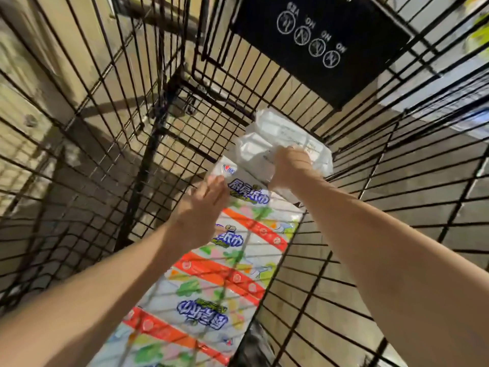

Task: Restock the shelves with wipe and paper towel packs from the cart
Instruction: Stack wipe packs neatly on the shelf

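Both arms reach down into a black wire cart (111,144). A long paper towel pack (227,276) with orange stripes, green leaves and blue lettering lies along the cart's bottom. My left hand (198,210) rests on its far end with the fingers stretched out flat. Beyond it sit white wipe packs (267,133) against the cart's far wall. My right hand (288,165) grips the near edge of the white wipe pack, fingers curled over it and hidden from view.
The cart's wire walls rise close on all sides. A black sign (322,41) with white circular symbols hangs on the far wall. Tiled floor (39,83) shows through the mesh, and a pale shelf edge (449,83) stands at the upper right.
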